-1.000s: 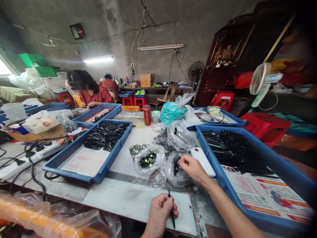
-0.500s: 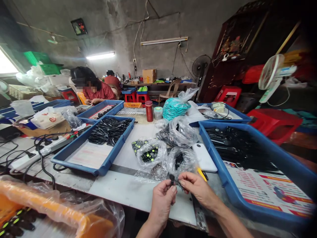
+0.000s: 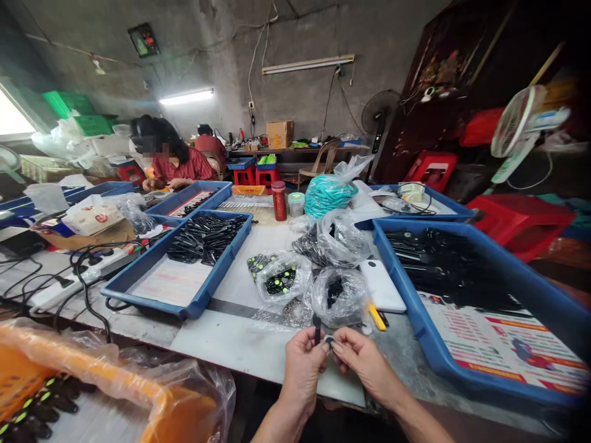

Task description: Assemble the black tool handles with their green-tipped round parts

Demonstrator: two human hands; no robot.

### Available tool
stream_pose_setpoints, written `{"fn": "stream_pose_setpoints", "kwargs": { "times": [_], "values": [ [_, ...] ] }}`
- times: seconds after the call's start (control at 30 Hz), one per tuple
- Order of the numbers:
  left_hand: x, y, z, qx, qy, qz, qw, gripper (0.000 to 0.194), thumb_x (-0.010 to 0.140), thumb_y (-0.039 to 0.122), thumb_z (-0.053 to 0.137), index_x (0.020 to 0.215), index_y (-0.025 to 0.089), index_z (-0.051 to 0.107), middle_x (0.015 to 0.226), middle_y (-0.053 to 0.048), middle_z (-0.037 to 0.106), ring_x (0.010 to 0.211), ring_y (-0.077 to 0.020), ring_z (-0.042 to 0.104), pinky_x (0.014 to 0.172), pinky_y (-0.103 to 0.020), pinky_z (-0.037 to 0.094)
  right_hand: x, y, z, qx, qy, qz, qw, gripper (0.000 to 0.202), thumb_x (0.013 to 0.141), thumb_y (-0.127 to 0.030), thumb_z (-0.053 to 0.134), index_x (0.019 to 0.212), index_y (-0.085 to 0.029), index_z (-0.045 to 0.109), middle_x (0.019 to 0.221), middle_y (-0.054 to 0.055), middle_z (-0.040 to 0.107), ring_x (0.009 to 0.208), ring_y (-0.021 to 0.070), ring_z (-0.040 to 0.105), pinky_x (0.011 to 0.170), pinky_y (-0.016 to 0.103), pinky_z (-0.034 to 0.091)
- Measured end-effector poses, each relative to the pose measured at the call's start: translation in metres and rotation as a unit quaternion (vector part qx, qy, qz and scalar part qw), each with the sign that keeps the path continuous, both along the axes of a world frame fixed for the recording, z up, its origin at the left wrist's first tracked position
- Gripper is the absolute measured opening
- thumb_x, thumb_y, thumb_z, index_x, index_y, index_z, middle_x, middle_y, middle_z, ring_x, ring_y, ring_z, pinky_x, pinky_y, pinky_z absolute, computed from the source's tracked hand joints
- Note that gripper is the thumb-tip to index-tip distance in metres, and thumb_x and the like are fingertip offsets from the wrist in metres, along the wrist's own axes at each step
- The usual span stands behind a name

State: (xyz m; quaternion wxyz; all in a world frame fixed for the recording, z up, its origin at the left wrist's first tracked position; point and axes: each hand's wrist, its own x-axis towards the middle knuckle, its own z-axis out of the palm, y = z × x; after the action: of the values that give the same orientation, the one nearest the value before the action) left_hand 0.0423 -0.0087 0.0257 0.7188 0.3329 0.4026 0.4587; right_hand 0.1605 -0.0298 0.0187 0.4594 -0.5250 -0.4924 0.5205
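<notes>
In the head view, my left hand (image 3: 299,364) is closed around a slim black plastic piece (image 3: 316,330), whose rounded end sticks up above the fingers. My right hand (image 3: 362,358) pinches a small dark part (image 3: 329,339), mostly covered by the fingertips. Both hands meet over the front edge of the table, their fingertips almost touching. Just beyond them stands an open clear plastic bag (image 3: 356,307) with small black parts inside. Left of it, another clear bag (image 3: 301,284) holds black pieces with yellow-green dots.
Blue trays with black pieces stand at left (image 3: 203,311) and right (image 3: 392,271). A yellow cutter (image 3: 376,317) lies beside a white phone-like slab (image 3: 383,286). An orange crate (image 3: 180,412) sits front left. Across the table a person (image 3: 178,163) works near a red canister (image 3: 279,202).
My right hand has moved left and closer to my left hand, bringing its small part beside the black piece. The camera view has shifted slightly.
</notes>
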Motion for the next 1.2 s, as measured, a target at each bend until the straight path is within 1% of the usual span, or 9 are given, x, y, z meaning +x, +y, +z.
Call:
{"fn": "stream_pose_setpoints", "kwargs": {
  "times": [0.1,0.3,0.43,0.5,0.6,0.67,0.83,0.97,1.2],
  "values": [
    [0.000,0.000,-0.001,-0.004,0.001,0.011,1.000,0.020,0.055,0.018,0.064,0.071,0.011,0.054,0.051,0.007,0.045,0.040,-0.0025,0.030,0.040,-0.017,0.021,-0.002,-0.004,-0.006,-0.016,-0.010,0.005,1.000,0.033,0.073,-0.047,0.052,0.061,-0.017,0.044,0.052,-0.003,0.046,0.044,0.0108,0.040,0.045,0.021,0.030],
    [0.004,-0.003,-0.001,-0.005,0.022,0.009,1.000,0.018,0.054,0.018,0.063,0.070,0.012,0.054,0.051,0.006,0.045,0.040,-0.0029,0.030,0.040,-0.017,0.022,-0.006,-0.007,-0.013,-0.013,0.007,-0.060,0.998,0.032,0.073,-0.045,0.050,0.058,-0.019,0.042,0.051,-0.004,0.044,0.044,0.0111,0.038,0.044,0.021,0.030],
    [0.003,-0.005,-0.001,0.028,0.061,-0.006,0.998,0.019,0.056,0.021,0.063,0.071,0.012,0.057,0.058,0.003,0.050,0.044,-0.0047,0.032,0.041,-0.017,0.022,-0.002,-0.006,-0.009,0.005,-0.003,-0.094,0.996,0.030,0.073,-0.044,0.049,0.058,-0.019,0.042,0.052,-0.005,0.040,0.046,0.0120,0.037,0.045,0.022,0.031],
    [0.001,-0.005,-0.001,0.060,0.089,-0.027,0.994,0.017,0.061,0.025,0.060,0.071,0.012,0.056,0.057,0.003,0.048,0.046,-0.0060,0.031,0.042,-0.018,0.023,0.004,-0.005,-0.007,0.013,-0.020,-0.100,0.995,0.030,0.073,-0.044,0.048,0.058,-0.020,0.042,0.052,-0.005,0.039,0.047,0.0123,0.036,0.044,0.022,0.031],
    [-0.003,-0.006,-0.001,0.118,0.154,-0.060,0.979,0.021,0.072,0.031,0.050,0.060,0.013,0.051,0.051,0.004,0.039,0.048,-0.0070,0.030,0.045,-0.019,0.024,0.015,-0.001,-0.003,0.027,-0.046,-0.081,0.995,0.029,0.074,-0.044,0.047,0.059,-0.020,0.042,0.051,-0.005,0.037,0.046,0.0121,0.034,0.044,0.022,0.029],
    [-0.004,-0.007,-0.001,0.140,0.191,-0.078,0.968,0.025,0.074,0.031,0.046,0.056,0.014,0.047,0.050,0.004,0.035,0.048,-0.0073,0.030,0.045,-0.019,0.025,0.021,0.001,-0.001,0.035,-0.065,-0.052,0.996,0.028,0.076,-0.042,0.046,0.061,-0.019,0.043,0.052,-0.006,0.036,0.046,0.0117,0.033,0.043,0.022,0.027],
    [-0.003,-0.010,0.002,0.109,0.213,-0.126,0.963,0.019,0.072,0.030,0.043,0.065,0.014,0.050,0.053,0.004,0.037,0.043,-0.0067,0.034,0.042,-0.019,0.026,0.026,0.004,0.005,0.053,-0.127,0.005,0.990,0.023,0.078,-0.035,0.043,0.062,-0.018,0.042,0.054,-0.005,0.034,0.051,0.0118,0.032,0.047,0.022,0.027],
    [-0.002,-0.011,0.005,0.086,0.221,-0.149,0.960,0.018,0.070,0.030,0.042,0.065,0.014,0.050,0.052,0.005,0.037,0.039,-0.0060,0.034,0.038,-0.018,0.024,0.025,0.006,0.007,0.052,-0.166,0.030,0.984,0.021,0.077,-0.031,0.042,0.061,-0.018,0.042,0.056,-0.005,0.036,0.053,0.0123,0.034,0.049,0.022,0.028],
    [-0.004,-0.010,0.001,0.115,0.218,-0.159,0.956,0.017,0.070,0.027,0.042,0.060,0.015,0.047,0.049,0.005,0.035,0.038,-0.0063,0.033,0.037,-0.019,0.023,0.029,0.008,0.009,0.049,-0.197,0.058,0.977,0.021,0.077,-0.030,0.041,0.059,-0.019,0.039,0.055,-0.005,0.035,0.053,0.0121,0.034,0.048,0.022,0.028]
  ]
}}
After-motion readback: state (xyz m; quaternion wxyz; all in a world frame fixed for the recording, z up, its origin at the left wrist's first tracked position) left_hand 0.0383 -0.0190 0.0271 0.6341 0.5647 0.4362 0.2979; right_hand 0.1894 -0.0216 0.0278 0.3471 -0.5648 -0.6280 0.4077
